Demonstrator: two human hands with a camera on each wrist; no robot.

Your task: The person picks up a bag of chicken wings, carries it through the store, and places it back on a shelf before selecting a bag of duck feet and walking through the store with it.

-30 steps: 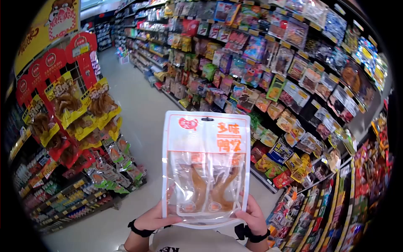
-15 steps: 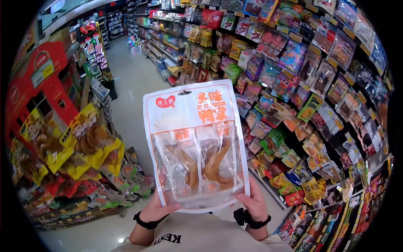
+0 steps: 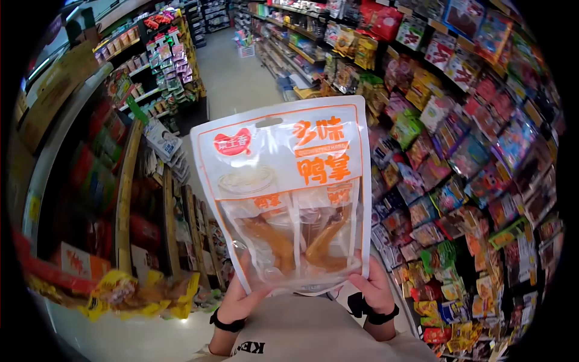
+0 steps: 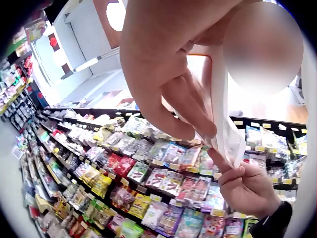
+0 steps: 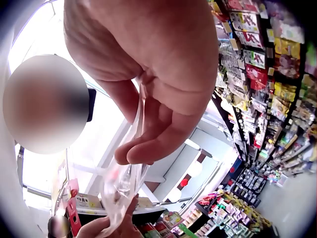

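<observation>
The person wears a pale beige top with dark block lettering printed across the chest. A black strap circles each wrist, the one at the right hand [image 3: 375, 288] bulkier, with a dark mount on it, the one at the left hand [image 3: 241, 295] a plain band. Both forearms are bare, no sleeves showing.

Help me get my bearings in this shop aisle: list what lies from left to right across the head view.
Shelving rack on the left → left hand → snack pouch held upright in both hands → right hand → wall of hanging snack packets on the right.
</observation>
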